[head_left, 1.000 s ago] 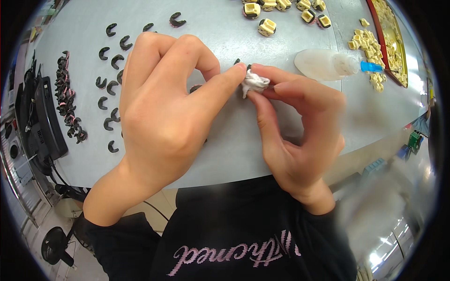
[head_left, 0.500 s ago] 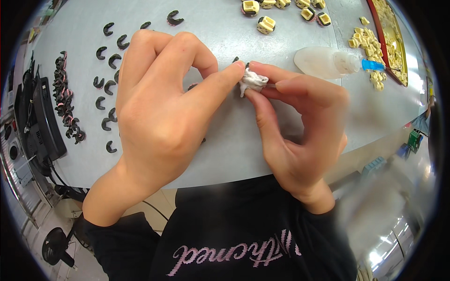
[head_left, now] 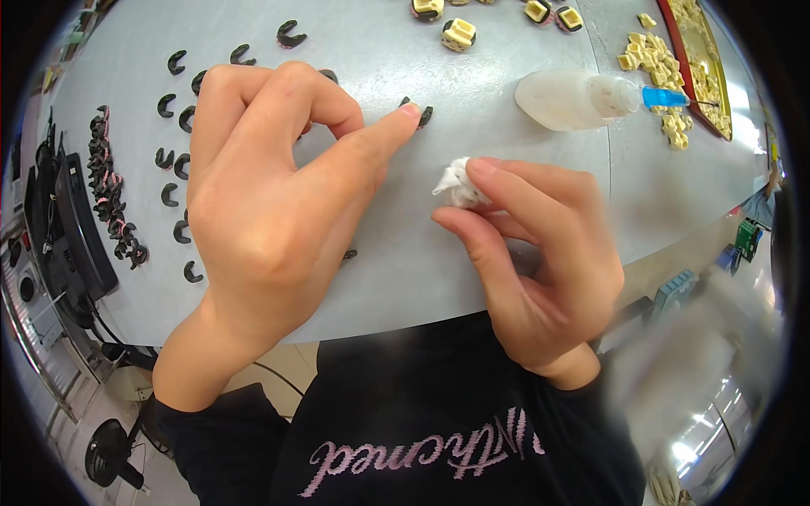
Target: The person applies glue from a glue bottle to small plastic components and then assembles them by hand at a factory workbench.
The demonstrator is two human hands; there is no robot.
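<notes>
My left hand (head_left: 266, 190) hovers palm down over the table (head_left: 396, 278), fingers bent. Its thumb tip presses on a small black C-shaped piece (head_left: 425, 116), both ends of which show beside the thumb. The left fingertips are partly hidden beneath the hand. In my right hand (head_left: 548, 244) a crumpled white wipe (head_left: 460, 185) is pinched between thumb and fingers, apart from the black piece. More black C-shaped pieces (head_left: 166, 105) lie spread out around and left of my left hand, some partly covered by it.
A translucent bottle (head_left: 561, 99) with a blue needle tip (head_left: 664, 97) lies beyond my right hand. Cream blocks (head_left: 654, 61) are heaped beside a red-rimmed tray (head_left: 685, 72). Cream-and-black assemblies (head_left: 458, 34) stand at the far edge. Clustered black pieces (head_left: 105, 173) lie at far left.
My right hand has drawn the wipe off the black piece, toward me. My left hand has shifted slightly left, its thumb still at the piece. The view has moved a little.
</notes>
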